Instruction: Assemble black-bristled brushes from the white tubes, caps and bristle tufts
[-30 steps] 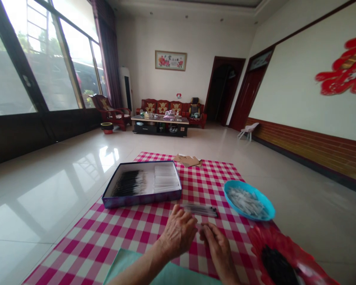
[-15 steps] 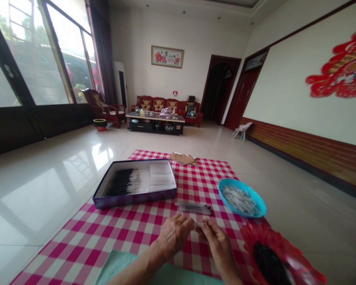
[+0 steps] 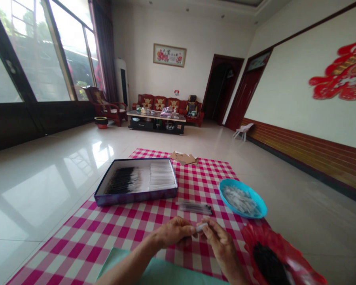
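Turned flatter since the earlier frame, my left hand [image 3: 172, 232] meets a small pale piece [image 3: 201, 227] pinched in my right hand [image 3: 223, 242], likely to steady it; whether the left grips too, I can't tell. Slim tubes [image 3: 192, 208] lie just beyond, the blue bowl [image 3: 263, 206] rightward, seemingly for easy reach

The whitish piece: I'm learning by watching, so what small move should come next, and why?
Perhaps steady the whitish piece in the right hand and pinch its left end with the left hand: the right fingers hold it, and the left fingertips sit close beside that end.
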Tool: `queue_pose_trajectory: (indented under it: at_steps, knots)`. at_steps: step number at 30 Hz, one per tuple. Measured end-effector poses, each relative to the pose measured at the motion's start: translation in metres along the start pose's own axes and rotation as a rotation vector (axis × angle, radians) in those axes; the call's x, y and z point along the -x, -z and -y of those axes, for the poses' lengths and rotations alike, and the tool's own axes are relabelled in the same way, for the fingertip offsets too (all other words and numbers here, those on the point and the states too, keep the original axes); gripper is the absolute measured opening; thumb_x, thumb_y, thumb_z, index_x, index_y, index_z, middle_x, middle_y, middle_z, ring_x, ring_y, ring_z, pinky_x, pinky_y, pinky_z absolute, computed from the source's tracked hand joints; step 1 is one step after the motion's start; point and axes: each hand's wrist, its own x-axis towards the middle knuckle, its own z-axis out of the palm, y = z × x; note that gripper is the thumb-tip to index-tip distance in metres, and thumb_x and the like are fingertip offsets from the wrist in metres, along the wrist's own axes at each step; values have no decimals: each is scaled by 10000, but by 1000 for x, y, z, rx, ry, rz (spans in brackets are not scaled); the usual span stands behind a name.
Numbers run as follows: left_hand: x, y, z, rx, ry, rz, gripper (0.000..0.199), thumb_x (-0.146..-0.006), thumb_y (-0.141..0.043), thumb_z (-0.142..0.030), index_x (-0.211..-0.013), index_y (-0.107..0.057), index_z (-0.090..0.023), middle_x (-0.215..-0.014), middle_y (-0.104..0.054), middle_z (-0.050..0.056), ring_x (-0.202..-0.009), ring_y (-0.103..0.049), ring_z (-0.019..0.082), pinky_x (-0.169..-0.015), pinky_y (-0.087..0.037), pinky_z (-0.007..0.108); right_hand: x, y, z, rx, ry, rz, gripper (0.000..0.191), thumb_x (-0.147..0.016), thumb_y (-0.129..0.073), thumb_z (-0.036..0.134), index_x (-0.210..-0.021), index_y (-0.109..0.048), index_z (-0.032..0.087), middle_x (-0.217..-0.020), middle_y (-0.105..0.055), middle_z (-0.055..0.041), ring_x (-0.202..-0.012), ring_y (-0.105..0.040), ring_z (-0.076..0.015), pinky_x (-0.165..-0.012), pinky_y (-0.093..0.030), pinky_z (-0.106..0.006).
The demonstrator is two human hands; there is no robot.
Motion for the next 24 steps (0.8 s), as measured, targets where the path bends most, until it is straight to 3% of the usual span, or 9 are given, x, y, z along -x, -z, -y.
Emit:
queue_pose_trajectory:
  at_steps: [3,5,9,12,15,17,20,22,24]
  knots:
    - [-2,-15,-2,-425,-235,-366,326,-876,-459,-398,-742,-633,-158,-607,-574,-2,-534,-483,95,-523,-337,217,-1,-12,-16,-225,-102,-111,418,-693,-708,456,-1019,-655,200,-929,-702,-50,-780,-669,-216,-678,-556,-329]
    - [-3,-25,1,-715,-334,-558,263,-896,-437,-305,-755,-621,-181,-669,-607,18,-600,-529,120,-558,-352,228,0,-20,-26,-340,-137,-169,395,-666,-731,449,-967,-667,200,-922,-703,-44,-802,-672,-222,-682,-559,-328]
    - [-3,-34,15,-1119,-454,-681,206,-909,-413,-222,-779,-571,-199,-696,-589,33,-639,-533,159,-553,-366,253,2,-28,-34,-474,-164,-276,307,-642,-761,404,-870,-687,212,-896,-715,-13,-834,-669,-205,-718,-551,-303]
    - [-1,-37,17,-1210,-497,-682,181,-915,-399,-192,-865,-572,-208,-713,-589,31,-652,-528,169,-568,-378,266,3,-28,-31,-540,-167,-257,280,-665,-741,414,-855,-692,215,-886,-718,-7,-861,-663,-196,-757,-539,-299]
    - [2,-41,4,-1066,-498,-618,214,-929,-379,-219,-983,-586,-217,-727,-602,29,-643,-534,152,-567,-373,254,4,-25,-24,-516,-176,-289,326,-643,-745,443,-869,-693,214,-913,-717,-19,-909,-654,-226,-771,-540,-324]
    - [2,-43,-9,-813,-447,-559,252,-931,-380,-285,-910,-618,-203,-666,-580,13,-595,-520,127,-550,-359,240,4,-20,-15,-453,-158,-321,334,-636,-748,444,-875,-694,217,-956,-713,-30,-943,-646,-250,-752,-549,-332]
    - [3,-38,-21,-270,-183,-385,377,-883,-425,-445,-715,-613,-165,-522,-484,-23,-442,-425,86,-452,-315,224,1,-8,5,-443,-85,-315,290,-684,-709,459,-855,-692,225,-945,-712,-33,-955,-643,-246,-782,-543,-345]
    - [4,-31,-17,48,42,-253,414,-812,-479,-537,-725,-607,-153,-482,-456,-43,-361,-349,66,-381,-267,211,-3,1,18,-535,-26,-318,259,-691,-711,456,-818,-685,232,-874,-713,-15,-914,-654,-215,-828,-527,-351]
    - [5,-23,-6,217,151,-217,438,-750,-530,-576,-765,-606,-145,-472,-465,-50,-329,-324,60,-345,-236,199,-8,8,26,-613,10,-301,242,-675,-737,433,-791,-678,230,-821,-709,-2,-875,-660,-191,-846,-517,-346]
